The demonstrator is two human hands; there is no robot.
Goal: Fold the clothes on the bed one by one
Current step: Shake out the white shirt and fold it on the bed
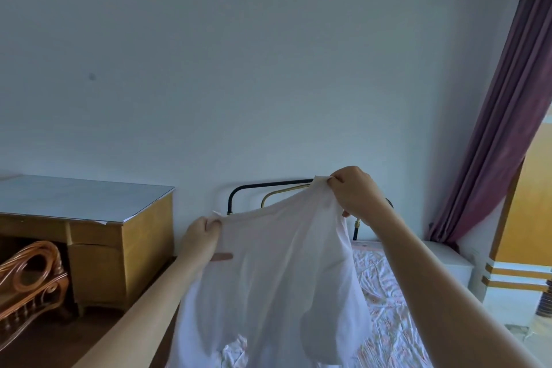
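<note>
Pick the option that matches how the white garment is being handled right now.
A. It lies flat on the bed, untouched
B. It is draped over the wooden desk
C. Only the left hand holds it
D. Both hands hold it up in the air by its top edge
D: the left hand and the right hand each pinch the top edge of the white garment, which hangs above the bed.

A plain pale blue-grey wall (239,69) fills most of the view, marked only by a small dark smudge (92,77) on its left part. At the left stands a yellow wooden desk (119,254) with a glossy grey top, a carved reddish-brown wooden chair (30,278) tucked under it on a dark brown floor (59,343). At the right a purple curtain (501,116) hangs slantwise beside a yellow wooden door (531,218), with a white bedside cabinet (448,263) below and a black and brass bed rail (257,191) against the wall.
</note>
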